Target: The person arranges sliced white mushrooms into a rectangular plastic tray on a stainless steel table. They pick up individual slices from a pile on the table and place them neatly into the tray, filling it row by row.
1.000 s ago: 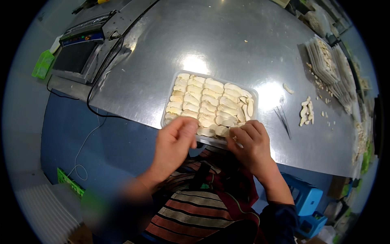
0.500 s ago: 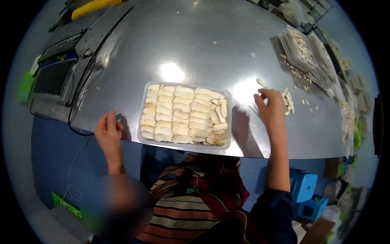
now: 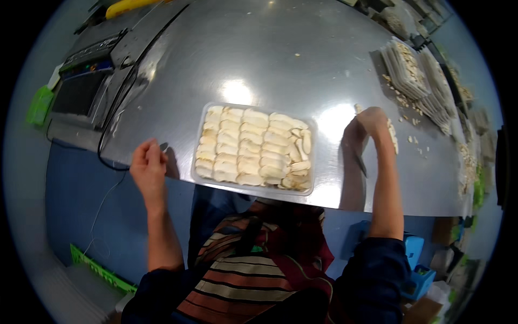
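Note:
A clear plastic tray [image 3: 253,188] stands at the table's near edge, filled with overlapping rows of pale mushroom slices [image 3: 249,146]. Smaller pieces lie at odd angles along its right side. Left of the tray, my left hand [image 3: 148,168] is closed, fingers curled; a small grey tip shows by its fingertips, too little to name. My right hand [image 3: 373,121] reaches down right of the tray, closed, beside a few loose slices [image 3: 392,136] that it partly covers. A thin pointed metal tool [image 3: 361,164] juts from beneath this hand toward me. Its fingertips are hidden.
Stacked clear trays [image 3: 406,67] holding slices stand at the right, with crumbs [image 3: 402,101] scattered beside them. At the left are a dark-screened machine [image 3: 81,94] and a black cable [image 3: 110,116]. A blue plastic stool [image 3: 415,270] is below the right edge.
My right hand has moved slightly right and turned down over the loose slices, closing. My left hand stays beside the tray, fingers curled. The whole view has shifted a little.

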`<state>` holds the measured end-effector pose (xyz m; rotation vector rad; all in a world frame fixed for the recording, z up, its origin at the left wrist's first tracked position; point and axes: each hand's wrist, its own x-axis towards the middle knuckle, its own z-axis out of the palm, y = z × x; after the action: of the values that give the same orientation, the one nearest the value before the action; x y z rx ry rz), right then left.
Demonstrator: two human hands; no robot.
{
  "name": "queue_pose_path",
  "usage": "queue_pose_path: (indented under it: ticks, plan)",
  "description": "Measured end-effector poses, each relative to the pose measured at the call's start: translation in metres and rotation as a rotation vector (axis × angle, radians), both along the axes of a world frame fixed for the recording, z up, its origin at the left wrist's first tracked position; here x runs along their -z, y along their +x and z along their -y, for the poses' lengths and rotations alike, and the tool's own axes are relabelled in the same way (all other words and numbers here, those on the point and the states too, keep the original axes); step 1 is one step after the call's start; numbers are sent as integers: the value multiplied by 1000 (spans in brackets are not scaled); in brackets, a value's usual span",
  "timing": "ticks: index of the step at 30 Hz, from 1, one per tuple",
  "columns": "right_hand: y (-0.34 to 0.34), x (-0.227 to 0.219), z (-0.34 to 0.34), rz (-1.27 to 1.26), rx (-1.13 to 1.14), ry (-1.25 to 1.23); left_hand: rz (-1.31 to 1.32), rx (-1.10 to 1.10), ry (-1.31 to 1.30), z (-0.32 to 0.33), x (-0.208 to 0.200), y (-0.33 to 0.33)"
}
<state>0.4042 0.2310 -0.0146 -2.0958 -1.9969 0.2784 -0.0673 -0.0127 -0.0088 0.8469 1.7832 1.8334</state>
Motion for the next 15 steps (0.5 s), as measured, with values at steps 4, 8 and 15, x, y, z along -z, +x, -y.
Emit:
queue_pose_path:
  ticks: [4, 8, 15]
  plan:
    - [-18, -9, 10, -115, 27, 118, -53, -43, -46, -2, -8, 0]
    - [-14, -10, -8, -196, -55, 23, -67, -104, -56, -16, 3, -22]
    - [-27, -13, -9, -177, 20, 10, -277, -179, -154, -44, 9, -46]
